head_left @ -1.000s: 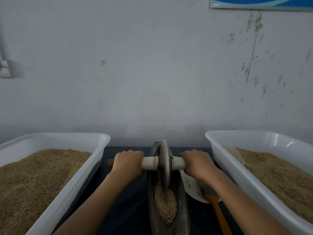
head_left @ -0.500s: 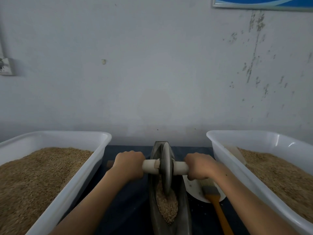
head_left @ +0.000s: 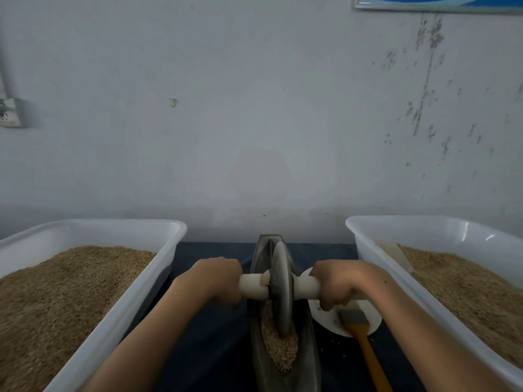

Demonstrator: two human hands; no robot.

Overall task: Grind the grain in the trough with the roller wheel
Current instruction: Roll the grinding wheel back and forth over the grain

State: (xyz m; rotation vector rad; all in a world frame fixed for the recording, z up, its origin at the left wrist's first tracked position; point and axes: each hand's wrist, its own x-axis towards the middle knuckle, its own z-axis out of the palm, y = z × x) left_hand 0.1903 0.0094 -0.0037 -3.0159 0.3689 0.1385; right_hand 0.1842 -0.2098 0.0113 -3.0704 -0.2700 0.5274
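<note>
No text, label, brand, number or sign can be read anywhere in the head view. The framed blue board [head_left: 441,2] at the top right of the wall is cut off by the picture edge and shows only blue with a pale curved band, no letters. The small wall fitting [head_left: 10,113] at the left edge carries dark marks too blurred to make out. The two white tubs, the metal trough and the roller wheel show no printing on the sides that face the camera.
</note>
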